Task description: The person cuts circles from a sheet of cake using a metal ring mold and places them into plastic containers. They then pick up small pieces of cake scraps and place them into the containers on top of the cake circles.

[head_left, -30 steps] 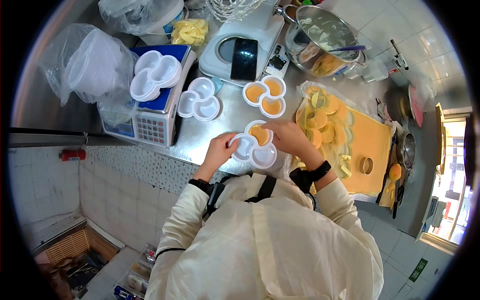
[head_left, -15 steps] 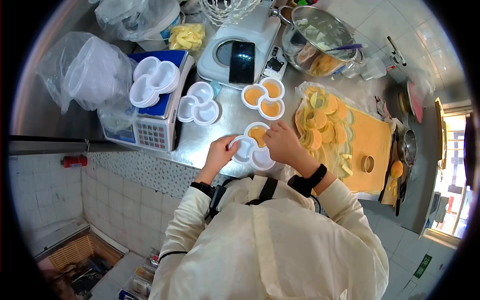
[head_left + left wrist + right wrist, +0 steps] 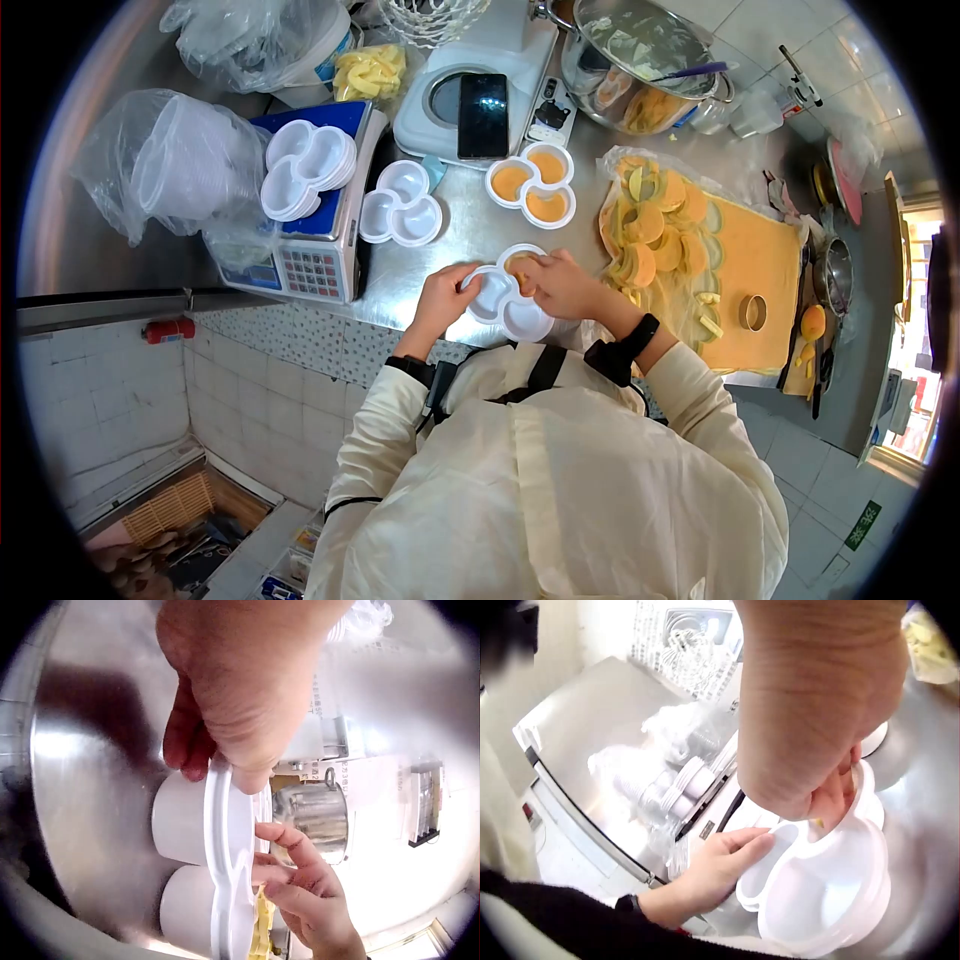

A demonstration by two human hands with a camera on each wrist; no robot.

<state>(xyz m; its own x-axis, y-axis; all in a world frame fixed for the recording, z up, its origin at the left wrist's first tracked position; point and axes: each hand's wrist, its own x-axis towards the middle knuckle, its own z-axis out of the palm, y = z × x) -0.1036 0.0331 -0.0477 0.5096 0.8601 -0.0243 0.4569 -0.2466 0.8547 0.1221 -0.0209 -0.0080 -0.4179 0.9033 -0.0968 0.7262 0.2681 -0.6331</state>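
Observation:
A white three-cup tray [image 3: 526, 317] stands at the front edge of the steel counter. The left hand [image 3: 440, 301] pinches its left rim between thumb and fingers, which the left wrist view shows on the rim [image 3: 218, 817]. Fingers of the right hand [image 3: 568, 287] reach into the back cup, where a bit of orange sheet [image 3: 516, 262] shows; the fingertips are partly hidden. Both front cups look empty. Behind stands a second tray [image 3: 530, 185] with orange rounds in its cups, and to its left an empty tray [image 3: 402, 203].
On the right lies an orange sheet [image 3: 752, 290] with a ring cutter [image 3: 753, 313] and cut pieces. At left, stacked trays [image 3: 310, 168] sit on a scale [image 3: 318, 270]. A phone [image 3: 483, 116] rests on a white appliance at the back, beside a steel pot [image 3: 640, 60].
The right hand's fingers have moved about at the back cup, lately a little to the left and deeper in. The left hand keeps its hold on the rim. The head view has shifted slightly.

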